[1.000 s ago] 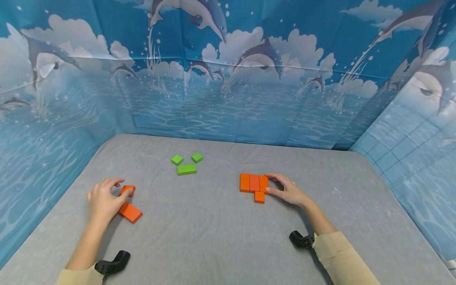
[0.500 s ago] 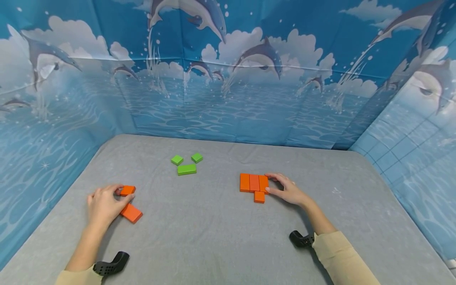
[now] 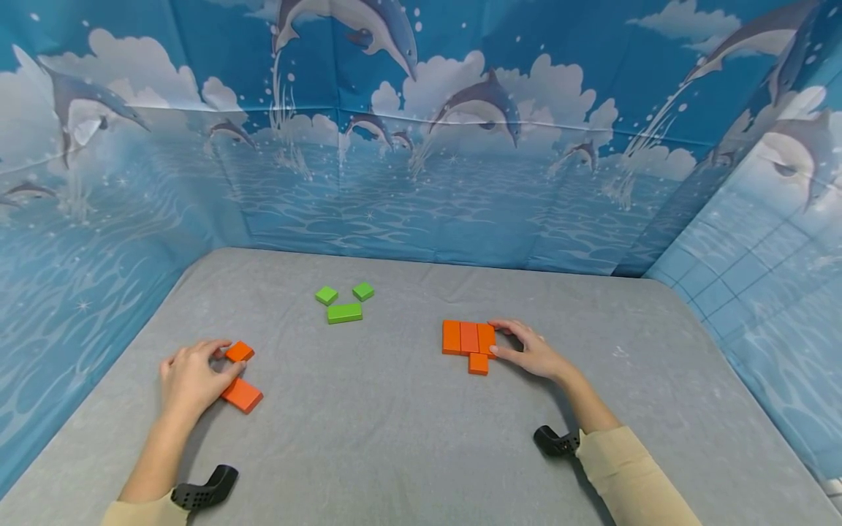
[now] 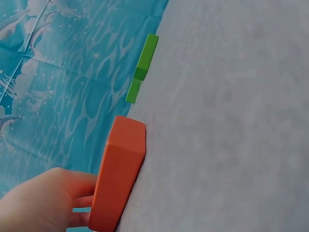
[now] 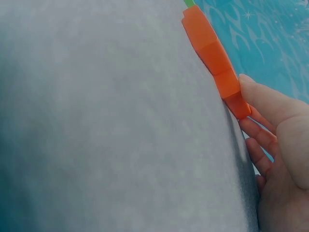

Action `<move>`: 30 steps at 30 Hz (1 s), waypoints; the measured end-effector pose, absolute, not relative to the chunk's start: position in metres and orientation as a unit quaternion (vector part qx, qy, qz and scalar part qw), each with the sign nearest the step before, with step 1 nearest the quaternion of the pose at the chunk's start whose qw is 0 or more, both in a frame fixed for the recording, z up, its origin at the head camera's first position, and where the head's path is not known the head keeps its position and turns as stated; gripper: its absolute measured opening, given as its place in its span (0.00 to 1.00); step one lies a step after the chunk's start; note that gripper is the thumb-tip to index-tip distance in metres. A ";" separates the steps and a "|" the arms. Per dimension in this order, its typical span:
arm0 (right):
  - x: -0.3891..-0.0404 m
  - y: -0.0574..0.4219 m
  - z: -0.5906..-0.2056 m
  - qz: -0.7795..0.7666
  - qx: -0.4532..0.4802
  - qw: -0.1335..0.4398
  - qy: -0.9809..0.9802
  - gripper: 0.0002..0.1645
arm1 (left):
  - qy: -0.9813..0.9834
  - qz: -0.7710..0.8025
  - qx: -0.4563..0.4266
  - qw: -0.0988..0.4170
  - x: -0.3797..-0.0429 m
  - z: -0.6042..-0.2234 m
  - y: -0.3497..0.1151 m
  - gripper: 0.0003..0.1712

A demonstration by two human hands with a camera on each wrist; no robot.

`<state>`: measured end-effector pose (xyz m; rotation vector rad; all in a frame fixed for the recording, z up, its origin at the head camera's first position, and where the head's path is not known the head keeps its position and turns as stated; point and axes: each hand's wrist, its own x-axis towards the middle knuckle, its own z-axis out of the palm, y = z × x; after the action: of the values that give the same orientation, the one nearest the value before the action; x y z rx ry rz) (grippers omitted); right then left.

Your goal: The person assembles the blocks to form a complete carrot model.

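In the head view my left hand (image 3: pixel 194 376) is at the left, its thumb and index finger curled about a small orange block (image 3: pixel 240 351) turned cornerwise. Just nearer, partly behind the thumb, lies a longer orange block (image 3: pixel 243 395), which hides the small one in the left wrist view. My right hand (image 3: pixel 529 352) holds the right-hand orange block (image 3: pixel 486 339) of a row of three, thumb and index finger at its two ends. Against the near side of that row sits a small orange block (image 3: pixel 478 364).
Towards the back lie two small green blocks (image 3: pixel 327 295) and a longer green block (image 3: pixel 345 313) in front of them. All rest on a grey cloth-covered table (image 3: pixel 368 431). A blue dolphin-print curtain (image 3: pixel 408 197) hangs around its far and side edges.
My left hand has come down slightly, and the small orange block by its fingers has turned cornerwise. The longer orange block shifted very slightly. My right hand and its blocks stay put.
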<state>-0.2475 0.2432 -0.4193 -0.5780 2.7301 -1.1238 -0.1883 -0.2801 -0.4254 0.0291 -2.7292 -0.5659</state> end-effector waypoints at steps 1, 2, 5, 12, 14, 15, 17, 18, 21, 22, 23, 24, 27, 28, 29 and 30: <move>-0.245 0.241 -0.415 -0.377 -0.191 0.069 0.904 0.30 | -0.964 -0.200 0.012 0.177 -0.188 -0.426 -0.280 0.23; -0.242 0.239 -0.410 -0.379 -0.191 0.071 0.903 0.30 | -0.963 -0.202 0.014 0.177 -0.188 -0.426 -0.280 0.22; -0.237 0.235 -0.401 -0.381 -0.184 0.078 0.903 0.30 | -0.962 -0.204 0.016 0.179 -0.188 -0.426 -0.280 0.21; -0.235 0.235 -0.398 -0.381 -0.179 0.080 0.904 0.30 | -0.960 -0.217 0.014 0.178 -0.190 -0.424 -0.276 0.21; -0.236 0.235 -0.399 -0.379 -0.182 0.078 0.904 0.30 | -0.957 -0.227 0.006 0.182 -0.192 -0.421 -0.272 0.21; -0.237 0.236 -0.401 -0.379 -0.183 0.077 0.904 0.30 | -0.955 -0.233 0.000 0.185 -0.193 -0.420 -0.268 0.21; -0.241 0.240 -0.409 -0.381 -0.183 0.073 0.904 0.30 | -0.950 -0.245 -0.016 0.192 -0.197 -0.416 -0.259 0.20; -0.244 0.242 -0.413 -0.379 -0.183 0.071 0.904 0.30 | -0.948 -0.251 -0.025 0.197 -0.199 -0.415 -0.254 0.20; -0.252 0.249 -0.428 -0.372 -0.181 0.069 0.908 0.31 | -0.940 -0.267 -0.055 0.205 -0.206 -0.410 -0.235 0.20; -0.254 0.251 -0.432 -0.371 -0.180 0.069 0.908 0.31 | -0.938 -0.271 -0.065 0.207 -0.208 -0.408 -0.227 0.20; -0.256 0.253 -0.434 -0.370 -0.180 0.069 0.909 0.31 | -0.937 -0.273 -0.075 0.205 -0.211 -0.407 -0.220 0.20; -0.257 0.254 -0.436 -0.370 -0.181 0.070 0.909 0.32 | -0.936 -0.277 -0.084 0.203 -0.213 -0.405 -0.212 0.20; -0.258 0.254 -0.436 -0.374 -0.184 0.070 0.906 0.32 | -0.936 -0.275 -0.113 0.186 -0.218 -0.402 -0.188 0.20; -0.257 0.254 -0.436 -0.374 -0.185 0.070 0.906 0.32 | -0.937 -0.275 -0.122 0.179 -0.219 -0.401 -0.180 0.20; -0.257 0.254 -0.435 -0.374 -0.186 0.069 0.906 0.32 | -0.937 -0.275 -0.130 0.172 -0.221 -0.400 -0.171 0.20; -0.256 0.253 -0.434 -0.373 -0.189 0.067 0.906 0.32 | -0.936 -0.277 -0.140 0.167 -0.222 -0.400 -0.163 0.19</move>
<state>-0.2563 0.2530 -0.4343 -0.5695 2.7304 -1.1251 -0.2219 -0.1633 -0.4003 -0.3971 -2.6637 -0.7882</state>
